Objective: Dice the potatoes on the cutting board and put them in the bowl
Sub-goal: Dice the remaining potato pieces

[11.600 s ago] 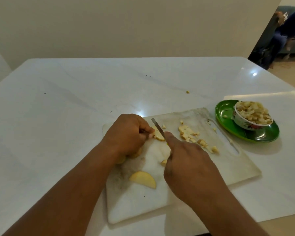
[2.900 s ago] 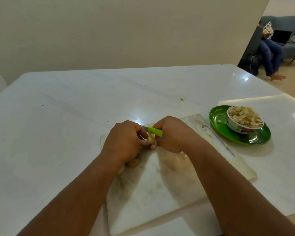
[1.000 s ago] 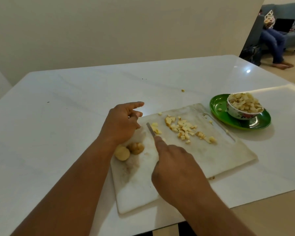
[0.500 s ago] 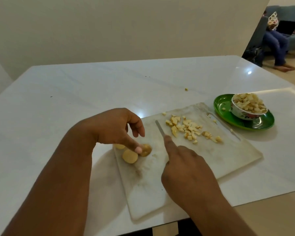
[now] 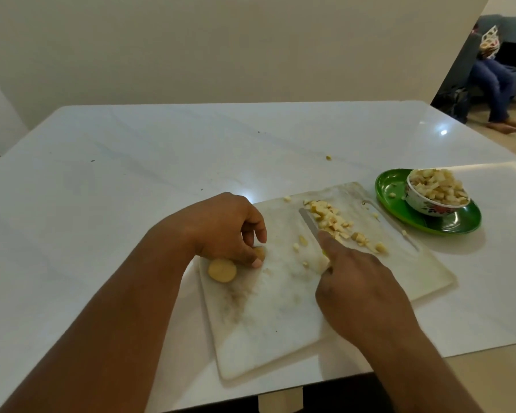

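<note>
No legible text, label, brand, number or sign showing anywhere. Bowl (image 5: 432,199) at far right bearing floral pattern only, no lettering. Cutting board (image 5: 280,317) showing stains only, no markings.

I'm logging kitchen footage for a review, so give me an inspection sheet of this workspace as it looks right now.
Surface: white glossy table, light glare near the cutting board, which is stained.
Job's things: diced potato pile on the board; two potato pieces at its left edge; bowl heaped with dice, standing on a green plate.
Clutter: stray potato bit on the table; loose dice on the plate.
Hands: left hand pinches a potato piece; right hand grips the knife, blade beside the pile.
Cables: nothing seen.
Surroundings: plain wall; a seated person in the next room.
</note>
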Tool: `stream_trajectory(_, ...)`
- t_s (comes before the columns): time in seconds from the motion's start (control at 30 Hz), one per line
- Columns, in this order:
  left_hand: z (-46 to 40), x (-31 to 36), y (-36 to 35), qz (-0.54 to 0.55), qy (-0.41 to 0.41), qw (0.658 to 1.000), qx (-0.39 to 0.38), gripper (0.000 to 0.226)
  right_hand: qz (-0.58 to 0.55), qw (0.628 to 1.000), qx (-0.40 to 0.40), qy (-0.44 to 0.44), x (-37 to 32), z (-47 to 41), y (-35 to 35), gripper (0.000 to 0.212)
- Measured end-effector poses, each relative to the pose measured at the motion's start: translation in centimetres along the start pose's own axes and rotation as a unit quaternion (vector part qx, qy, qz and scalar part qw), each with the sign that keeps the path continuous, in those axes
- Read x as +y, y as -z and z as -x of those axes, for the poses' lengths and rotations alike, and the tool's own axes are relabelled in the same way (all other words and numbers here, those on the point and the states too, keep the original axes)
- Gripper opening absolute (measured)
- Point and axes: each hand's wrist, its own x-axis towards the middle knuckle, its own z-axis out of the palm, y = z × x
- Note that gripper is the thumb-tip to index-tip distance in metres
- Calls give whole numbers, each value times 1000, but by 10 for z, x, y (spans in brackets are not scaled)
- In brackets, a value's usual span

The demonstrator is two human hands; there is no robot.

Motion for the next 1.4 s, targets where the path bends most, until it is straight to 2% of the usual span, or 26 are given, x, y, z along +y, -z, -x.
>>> stream_trajectory(0.17,-5,-1,-3,67,-14,997,34,27,-36,998,17,57,-3,14,2,65)
stream_trajectory(0.3,-8,-7,-3,99,-23,994,33,8,-18,996,-35,78,0,30,2,65)
stream_trajectory(0.43,-5,-15,1,71,-28,996,43,24,23,997,-39,55,17,37,13,63)
stream_trajectory(0.53,-4,-11,1,55,-33,998,24,24,29,999,-18,36,31,37,22,56)
stream_trajectory(0.63,-5,-5,-1,29,-13,999,6,37,20,997,-57,43,25,44,24,62)
stream_trajectory(0.73,-10,-6,-3,70,-1,997,37,29,37,995,-69,55,26,46,23,61)
stream_trajectory(0.83,-15,-5,-10,122,5,988,93,23,54,997,-50,15,35,38,30,59)
stream_trajectory(0.9,-17,-3,-14,138,4,984,111,25,53,998,-32,28,31,34,29,60)
stream_trajectory(1.0,-17,-4,-14,115,18,986,121,25,31,996,-43,67,11,29,23,65)
stream_trajectory(1.2,-20,4,-13,58,46,991,111,12,16,995,-53,85,-12,6,1,73)
stream_trajectory(1.4,-24,7,-15,18,59,991,118,9,40,992,-96,66,-7,21,10,74)
